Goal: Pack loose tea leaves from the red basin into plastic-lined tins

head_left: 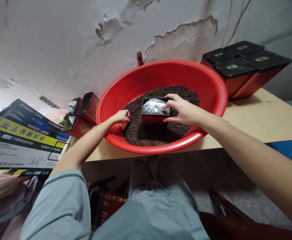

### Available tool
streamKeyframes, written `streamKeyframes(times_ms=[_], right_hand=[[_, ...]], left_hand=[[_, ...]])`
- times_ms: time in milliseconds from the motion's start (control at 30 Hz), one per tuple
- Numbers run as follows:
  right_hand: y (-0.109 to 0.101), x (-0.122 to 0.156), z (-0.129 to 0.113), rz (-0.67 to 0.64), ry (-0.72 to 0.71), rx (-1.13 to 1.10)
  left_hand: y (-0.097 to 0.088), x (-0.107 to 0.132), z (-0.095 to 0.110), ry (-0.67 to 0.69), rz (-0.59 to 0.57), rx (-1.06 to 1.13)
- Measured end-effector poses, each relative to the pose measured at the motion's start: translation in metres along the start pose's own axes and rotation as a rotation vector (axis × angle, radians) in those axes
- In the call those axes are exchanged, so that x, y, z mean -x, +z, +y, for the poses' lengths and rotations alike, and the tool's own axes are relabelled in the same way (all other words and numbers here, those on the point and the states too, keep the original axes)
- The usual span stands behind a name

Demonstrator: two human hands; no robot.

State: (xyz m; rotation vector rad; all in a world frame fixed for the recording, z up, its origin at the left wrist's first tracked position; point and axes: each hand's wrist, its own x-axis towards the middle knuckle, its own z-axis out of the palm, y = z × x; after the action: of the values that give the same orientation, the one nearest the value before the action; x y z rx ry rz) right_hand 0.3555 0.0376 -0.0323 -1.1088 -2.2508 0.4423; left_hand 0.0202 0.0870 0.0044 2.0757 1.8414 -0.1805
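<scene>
A square tin [153,120] stands upright in dark brown loose grains [149,138] inside a big red basin [136,146]. Its top is uncovered, and a clear plastic bag [153,106], gathered at the middle, fills the mouth. My right hand [183,111] grips the tin at its right side, with some fingers over the rim and bag. Close to the basin's left wall, my left hand [121,116] is closed with curled fingers on a small black lid [123,127] with a gold mark, mostly hidden below the hand.
Several red tins with black lids [238,68] stand on the table [250,121] at the right. More red tins [79,126], some with plastic showing at their tops, stand left of the basin. A printed carton [23,140] is at far left. Peeling wall [185,40] rises behind.
</scene>
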Motion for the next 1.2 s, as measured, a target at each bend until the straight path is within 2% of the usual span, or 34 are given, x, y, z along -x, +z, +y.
streamKeyframes(times_ms=[100, 200, 267, 333, 433, 533, 633, 667, 733, 833, 867, 933, 1000, 1067, 1133, 1200], right_hand=[[0.0, 0.0, 0.0, -0.004, 0.004, 0.006], [0.0, -0.001, 0.0, -0.002, 0.0, 0.009], [0.0, -0.001, 0.0, -0.003, -0.005, 0.005], [-0.001, -0.001, 0.0, -0.005, -0.006, 0.0], [-0.002, -0.001, -0.002, -0.007, 0.005, -0.005], [-0.004, -0.001, -0.004, -0.011, 0.012, -0.013], [-0.006, -0.001, -0.004, -0.018, 0.003, -0.018], [-0.006, -0.002, -0.004, -0.02, 0.001, -0.018], [-0.007, -0.002, -0.005, -0.023, 0.002, -0.019], [-0.009, -0.002, -0.005, -0.017, -0.018, -0.04], [-0.01, -0.002, -0.006, -0.015, -0.031, -0.051], [-0.012, -0.001, -0.006, -0.012, -0.053, -0.078], [-0.015, 0.0, -0.007, -0.005, -0.053, -0.105], [-0.017, 0.001, -0.008, 0.006, -0.029, -0.131], [-0.018, 0.001, -0.009, 0.024, 0.008, -0.149], [-0.018, 0.002, -0.011, 0.051, 0.049, -0.151]], left_hand=[[-0.017, -0.003, 0.003, 0.026, 0.111, 0.073], [-0.04, -0.005, 0.0, 0.142, 0.255, 0.365], [-0.047, -0.007, -0.002, 0.173, 0.264, 0.608], [-0.043, -0.011, -0.003, 0.114, 0.214, 0.715], [-0.025, -0.015, -0.002, 0.029, 0.151, 0.477], [-0.011, -0.017, 0.0, 0.14, 0.02, 0.132], [-0.012, -0.016, 0.004, 0.26, -0.127, -0.217], [-0.014, -0.014, 0.006, 0.274, -0.134, -0.345], [-0.023, -0.01, 0.009, 0.292, -0.073, -0.558], [-0.051, -0.001, 0.006, 0.33, 0.057, -0.733], [-0.064, 0.003, 0.003, 0.314, 0.095, -0.712], [-0.088, 0.012, 0.0, 0.298, 0.195, -0.503], [-0.103, 0.021, 0.005, 0.404, 0.304, -0.185], [-0.1, 0.028, 0.019, 0.596, 0.3, 0.029], [-0.083, 0.028, 0.039, 0.756, 0.211, 0.082], [-0.062, 0.023, 0.055, 0.822, 0.174, 0.087]])
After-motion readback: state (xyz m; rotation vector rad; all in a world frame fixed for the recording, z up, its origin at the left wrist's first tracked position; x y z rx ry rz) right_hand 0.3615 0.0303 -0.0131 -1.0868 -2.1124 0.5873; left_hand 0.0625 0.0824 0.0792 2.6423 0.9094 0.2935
